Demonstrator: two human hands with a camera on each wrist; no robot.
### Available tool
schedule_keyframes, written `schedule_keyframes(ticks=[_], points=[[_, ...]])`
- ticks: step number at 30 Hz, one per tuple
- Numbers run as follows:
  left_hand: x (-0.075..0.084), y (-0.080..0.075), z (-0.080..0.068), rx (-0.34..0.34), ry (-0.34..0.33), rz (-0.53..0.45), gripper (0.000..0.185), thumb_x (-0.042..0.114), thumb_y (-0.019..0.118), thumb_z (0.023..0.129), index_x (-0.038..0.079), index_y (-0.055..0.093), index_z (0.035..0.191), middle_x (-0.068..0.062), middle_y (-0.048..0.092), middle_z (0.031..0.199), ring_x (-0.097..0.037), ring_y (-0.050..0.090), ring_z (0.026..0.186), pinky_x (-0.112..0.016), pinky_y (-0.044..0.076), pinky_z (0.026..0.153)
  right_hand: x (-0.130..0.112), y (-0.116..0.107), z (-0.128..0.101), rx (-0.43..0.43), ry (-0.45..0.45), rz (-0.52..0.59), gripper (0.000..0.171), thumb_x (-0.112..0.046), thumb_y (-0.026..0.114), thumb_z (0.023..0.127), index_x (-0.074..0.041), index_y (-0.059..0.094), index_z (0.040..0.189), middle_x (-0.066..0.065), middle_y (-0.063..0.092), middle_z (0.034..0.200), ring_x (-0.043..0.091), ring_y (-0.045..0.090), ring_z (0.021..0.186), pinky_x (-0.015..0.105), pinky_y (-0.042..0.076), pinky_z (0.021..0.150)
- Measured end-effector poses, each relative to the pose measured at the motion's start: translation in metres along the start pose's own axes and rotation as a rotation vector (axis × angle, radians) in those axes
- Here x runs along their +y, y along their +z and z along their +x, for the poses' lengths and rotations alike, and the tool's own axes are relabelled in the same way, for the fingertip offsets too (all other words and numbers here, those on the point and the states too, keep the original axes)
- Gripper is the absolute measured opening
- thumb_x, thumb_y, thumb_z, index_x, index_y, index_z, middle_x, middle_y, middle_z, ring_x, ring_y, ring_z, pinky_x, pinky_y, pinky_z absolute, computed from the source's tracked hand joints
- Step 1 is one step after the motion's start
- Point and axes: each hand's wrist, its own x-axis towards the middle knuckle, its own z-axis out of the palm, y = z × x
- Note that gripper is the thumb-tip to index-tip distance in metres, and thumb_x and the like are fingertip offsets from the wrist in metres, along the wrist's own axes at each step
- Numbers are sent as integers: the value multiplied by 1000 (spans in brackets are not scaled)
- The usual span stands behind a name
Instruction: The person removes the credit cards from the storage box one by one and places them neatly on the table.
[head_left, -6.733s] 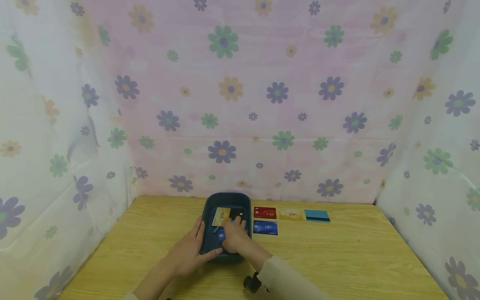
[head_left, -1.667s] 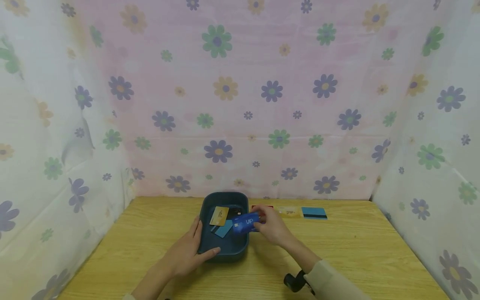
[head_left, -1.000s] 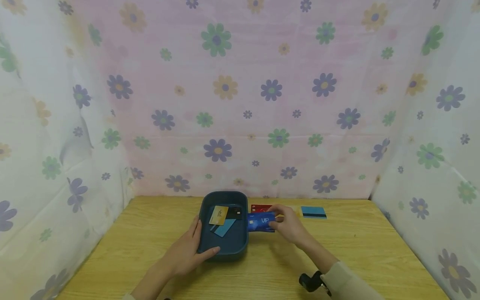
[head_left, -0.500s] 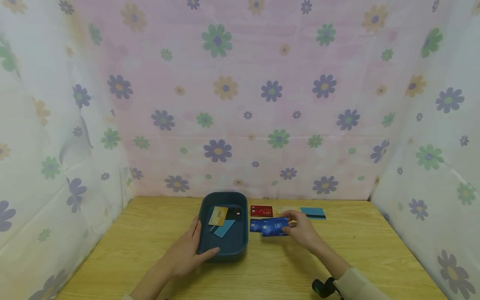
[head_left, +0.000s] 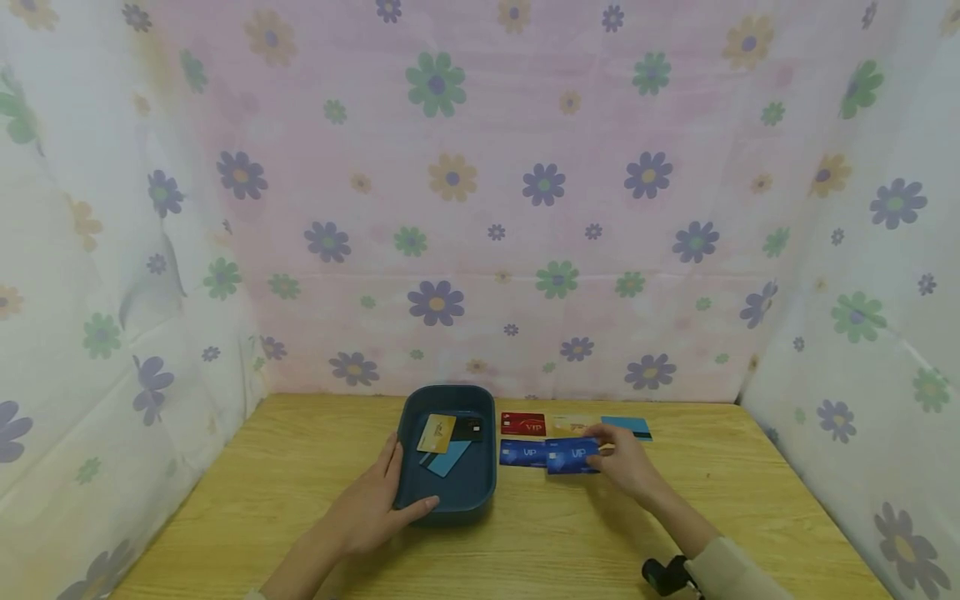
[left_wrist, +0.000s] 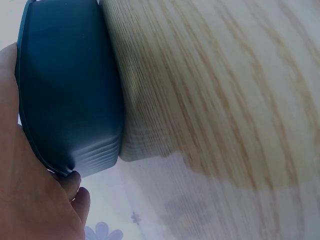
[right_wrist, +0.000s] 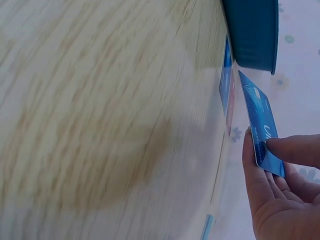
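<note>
The blue VIP card (head_left: pixel 573 456), pinched in the right hand's (head_left: pixel 628 467) grip, now sits low over the bench (head_left: pixel 300 467) at lower centre, overlapping a second blue VIP card (head_left: pixel 522 452); earlier it was above the tray (head_left: pixel 450 496). The left hand (head_left: pixel 371 508) still clasps the tray's rim.
</note>
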Motion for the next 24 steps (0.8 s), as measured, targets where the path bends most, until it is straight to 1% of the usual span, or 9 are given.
schedule_keyframes(ticks=[7, 13, 16, 20, 24], points=[[-3, 3, 2, 3, -2, 18, 117, 81, 52, 88, 0, 12, 162, -17, 3, 171, -44, 30, 150, -59, 37, 113, 8, -8, 3, -3, 9, -4, 36, 10, 66, 90, 9, 62, 126, 20, 60, 116, 33, 61, 105, 37, 58, 76], [-3, 4, 3, 6, 3, 18, 117, 80, 52, 89, 0, 12, 162, -18, 3, 171, -44, 29, 150, -59, 36, 114, 13, -11, 7, 2, 27, -15, 33, 9, 66, 90, 9, 62, 124, 21, 58, 110, 30, 62, 96, 40, 56, 70], [-3, 3, 3, 5, 2, 19, 117, 81, 52, 89, 0, 11, 162, -18, 3, 171, -43, 29, 150, -59, 37, 114, 17, -10, 11, 12, 41, -46, 33, 8, 66, 91, 9, 63, 123, 21, 59, 109, 28, 63, 93, 38, 53, 67], [-3, 3, 3, 4, 1, 21, 117, 81, 52, 89, 0, 11, 162, -18, 3, 171, -44, 29, 150, -59, 37, 113, 24, -9, 17, 27, 33, -112, 32, 6, 68, 89, 8, 64, 121, 21, 62, 111, 31, 63, 95, 36, 54, 66], [-2, 2, 2, 3, 5, 21, 117, 81, 52, 89, -1, 12, 162, -18, 3, 171, -44, 30, 150, -59, 38, 113, 29, -7, 23, 36, 25, -195, 33, 4, 72, 87, 9, 65, 119, 22, 66, 112, 35, 65, 99, 41, 58, 72]])
